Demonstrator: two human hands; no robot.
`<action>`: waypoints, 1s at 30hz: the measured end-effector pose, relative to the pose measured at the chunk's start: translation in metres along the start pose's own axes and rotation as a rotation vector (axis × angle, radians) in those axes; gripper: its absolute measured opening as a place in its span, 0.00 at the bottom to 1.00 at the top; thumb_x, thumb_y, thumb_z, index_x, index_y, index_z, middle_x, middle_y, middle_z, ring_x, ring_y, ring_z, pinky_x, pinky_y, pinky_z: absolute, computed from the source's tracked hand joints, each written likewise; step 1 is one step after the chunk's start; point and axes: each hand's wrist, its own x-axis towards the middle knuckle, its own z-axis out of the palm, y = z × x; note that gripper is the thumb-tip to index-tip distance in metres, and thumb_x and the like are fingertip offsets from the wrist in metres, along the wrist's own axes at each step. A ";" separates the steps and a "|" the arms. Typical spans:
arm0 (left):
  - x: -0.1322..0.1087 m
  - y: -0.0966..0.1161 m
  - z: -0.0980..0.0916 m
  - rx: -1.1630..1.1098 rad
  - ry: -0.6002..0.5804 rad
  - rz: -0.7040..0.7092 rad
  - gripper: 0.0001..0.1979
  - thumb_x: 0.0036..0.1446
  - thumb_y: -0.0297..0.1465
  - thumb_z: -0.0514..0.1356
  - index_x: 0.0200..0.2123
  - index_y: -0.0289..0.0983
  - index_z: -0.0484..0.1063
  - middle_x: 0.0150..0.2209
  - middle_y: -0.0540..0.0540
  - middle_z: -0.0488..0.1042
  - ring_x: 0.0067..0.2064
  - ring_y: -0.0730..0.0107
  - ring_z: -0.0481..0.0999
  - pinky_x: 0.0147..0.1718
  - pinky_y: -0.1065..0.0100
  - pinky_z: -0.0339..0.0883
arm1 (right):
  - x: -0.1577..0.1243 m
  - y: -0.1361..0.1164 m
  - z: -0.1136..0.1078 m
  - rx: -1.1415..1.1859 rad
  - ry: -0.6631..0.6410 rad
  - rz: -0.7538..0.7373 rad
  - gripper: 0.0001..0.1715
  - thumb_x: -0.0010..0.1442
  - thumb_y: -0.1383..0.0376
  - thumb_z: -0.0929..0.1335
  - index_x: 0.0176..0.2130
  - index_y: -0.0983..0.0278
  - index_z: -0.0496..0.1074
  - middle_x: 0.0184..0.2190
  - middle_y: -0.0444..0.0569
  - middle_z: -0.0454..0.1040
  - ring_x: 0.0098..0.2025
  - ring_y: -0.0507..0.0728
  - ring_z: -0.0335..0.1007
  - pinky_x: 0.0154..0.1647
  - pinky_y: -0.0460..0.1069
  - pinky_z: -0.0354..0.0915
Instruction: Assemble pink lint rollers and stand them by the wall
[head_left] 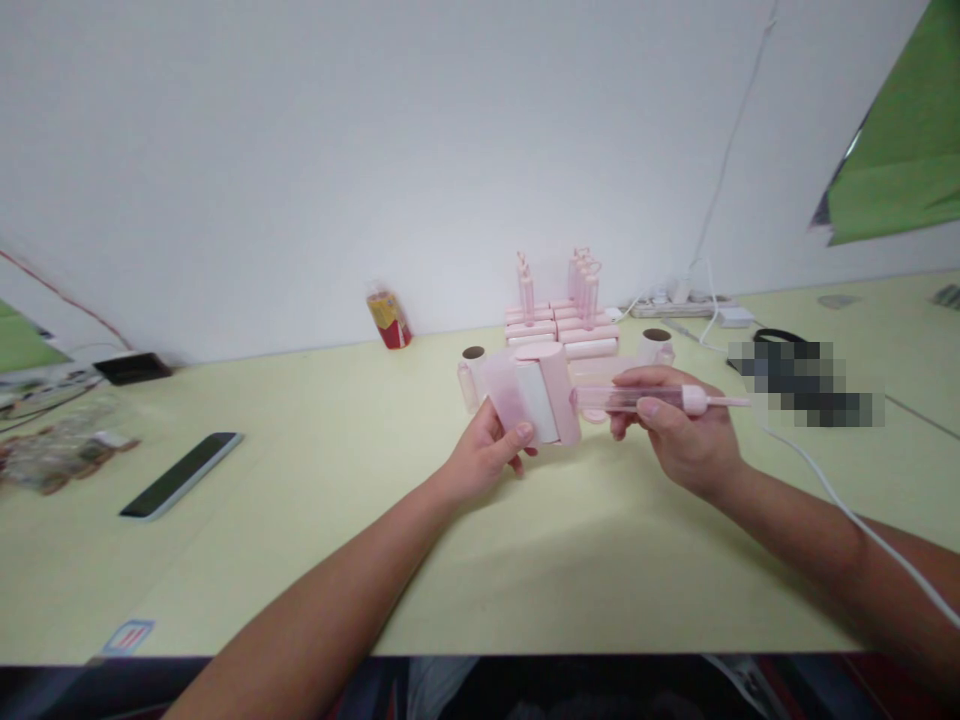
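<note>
Above the middle of the table, my left hand [495, 448] is closed round the lower left part of a pink lint roller head [536, 395] with a white roll and a translucent pink cover. My right hand [679, 425] grips a clear pink tube handle [626, 398], its fingers wrapped round it. The handle lies level, a pink loop at its right end, and its left end meets the side of the roller head. Whether the two parts are locked together cannot be told.
Several pink rollers [592, 335] with upright handles stand by the wall, with white rolls [657, 345] nearer. A red-and-yellow package [390, 320], a dark flat device [182, 475] and plastic bags [64, 450] lie leftward. A white cable [847, 505] crosses at right, near a power strip [682, 305].
</note>
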 end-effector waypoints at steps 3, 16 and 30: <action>0.001 0.001 -0.001 0.015 0.008 -0.005 0.28 0.57 0.44 0.63 0.53 0.36 0.59 0.39 0.44 0.71 0.33 0.70 0.75 0.22 0.74 0.67 | 0.000 0.001 -0.001 0.008 -0.019 0.022 0.15 0.60 0.61 0.71 0.47 0.63 0.75 0.30 0.49 0.79 0.28 0.58 0.75 0.28 0.54 0.71; 0.000 0.000 -0.001 0.038 -0.033 -0.044 0.28 0.57 0.44 0.63 0.52 0.35 0.58 0.36 0.45 0.71 0.31 0.71 0.74 0.23 0.73 0.67 | 0.000 0.004 -0.001 0.050 -0.048 0.095 0.15 0.59 0.60 0.72 0.46 0.64 0.76 0.31 0.50 0.80 0.28 0.58 0.75 0.29 0.55 0.71; -0.002 0.003 0.005 0.004 -0.057 -0.078 0.29 0.56 0.47 0.63 0.52 0.35 0.60 0.37 0.44 0.72 0.30 0.71 0.74 0.23 0.73 0.66 | -0.002 0.007 0.002 0.052 -0.042 0.140 0.17 0.59 0.59 0.72 0.46 0.64 0.76 0.31 0.51 0.80 0.28 0.58 0.75 0.29 0.55 0.72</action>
